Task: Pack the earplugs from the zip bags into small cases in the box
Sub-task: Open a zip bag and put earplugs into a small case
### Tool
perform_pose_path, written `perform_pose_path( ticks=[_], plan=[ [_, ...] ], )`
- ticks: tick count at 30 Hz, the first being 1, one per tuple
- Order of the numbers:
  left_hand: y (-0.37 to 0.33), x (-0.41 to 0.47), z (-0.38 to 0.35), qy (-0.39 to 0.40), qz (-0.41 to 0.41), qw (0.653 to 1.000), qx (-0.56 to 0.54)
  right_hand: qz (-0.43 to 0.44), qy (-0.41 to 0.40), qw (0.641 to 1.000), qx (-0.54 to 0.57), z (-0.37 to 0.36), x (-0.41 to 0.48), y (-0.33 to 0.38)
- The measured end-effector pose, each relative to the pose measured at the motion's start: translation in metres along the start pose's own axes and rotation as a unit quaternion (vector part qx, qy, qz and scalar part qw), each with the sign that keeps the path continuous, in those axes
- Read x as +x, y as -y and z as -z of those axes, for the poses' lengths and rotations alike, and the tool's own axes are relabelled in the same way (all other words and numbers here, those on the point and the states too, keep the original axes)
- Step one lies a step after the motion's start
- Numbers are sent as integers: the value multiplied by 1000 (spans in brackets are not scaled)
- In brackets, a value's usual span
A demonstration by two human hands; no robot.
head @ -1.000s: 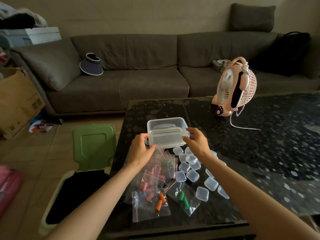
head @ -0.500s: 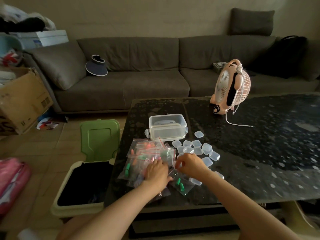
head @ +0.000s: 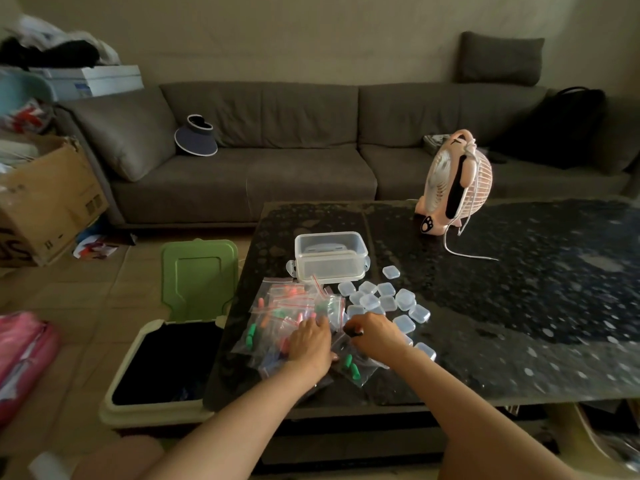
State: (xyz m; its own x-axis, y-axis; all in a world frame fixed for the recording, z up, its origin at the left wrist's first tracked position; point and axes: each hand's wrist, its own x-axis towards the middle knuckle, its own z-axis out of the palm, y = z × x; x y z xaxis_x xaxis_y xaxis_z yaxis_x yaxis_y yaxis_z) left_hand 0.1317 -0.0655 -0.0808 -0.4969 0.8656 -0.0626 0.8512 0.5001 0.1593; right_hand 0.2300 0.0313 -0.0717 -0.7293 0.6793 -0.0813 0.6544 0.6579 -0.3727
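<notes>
On the floor at the far left, an open bin (head: 156,368) stands against the table (head: 519,306), its green lid raised. Near the table's left edge the zip bags (head: 277,303) lie in a loose, overlapping heap, with green, orange and pink earplugs (head: 350,364) sealed inside. My left hand (head: 310,341) lies flat on the heap, fingers straight, pressing the bags down. Just beyond the heap, on its far side, the clear box (head: 329,261) stands open.

My right hand (head: 375,336) is at the heap's right side, fingers curled down at 1 bag's edge; I cannot tell whether they pinch the film. The small cases (head: 388,299) lie scattered right of the bags.

I judge the bags thin, limp and slippery, likely to slide over each other, so I'd take 1 by its stiffer red zip strip. The earplugs look soft and weightless and will squash. The cases look hard and light, apt to skid on the glossy top.
</notes>
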Motion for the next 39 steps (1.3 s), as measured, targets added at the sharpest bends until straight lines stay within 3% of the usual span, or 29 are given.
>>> perform_pose_path(
  ticks=[6, 11, 15, 19, 24, 30, 39],
  plan=[
    [1, 3, -1, -1, -26, 999, -31, -60, 15, 997, 52, -9, 13, 14],
    [12, 9, 7, -73, -79, 989, -105, -85, -4, 986, 141, -2, 13, 10],
    [17, 14, 29, -83, -31, 941, -327, -66, -49, 959, 272, 13, 10, 11],
    [23, 12, 42, -53, -15, 900, -432, -41, -79, 932, 352, 22, 10, 16],
    [30, 9, 51, -53, -15, 877, -476, -15, -61, 915, 399, 27, 15, 22],
    [37, 11, 57, -28, 32, 839, -542, -8, -54, 863, 502, 26, 19, 23],
    [47, 23, 52, -2, 103, 783, -613, 64, -19, 872, 484, 31, 26, 35]
  ],
)
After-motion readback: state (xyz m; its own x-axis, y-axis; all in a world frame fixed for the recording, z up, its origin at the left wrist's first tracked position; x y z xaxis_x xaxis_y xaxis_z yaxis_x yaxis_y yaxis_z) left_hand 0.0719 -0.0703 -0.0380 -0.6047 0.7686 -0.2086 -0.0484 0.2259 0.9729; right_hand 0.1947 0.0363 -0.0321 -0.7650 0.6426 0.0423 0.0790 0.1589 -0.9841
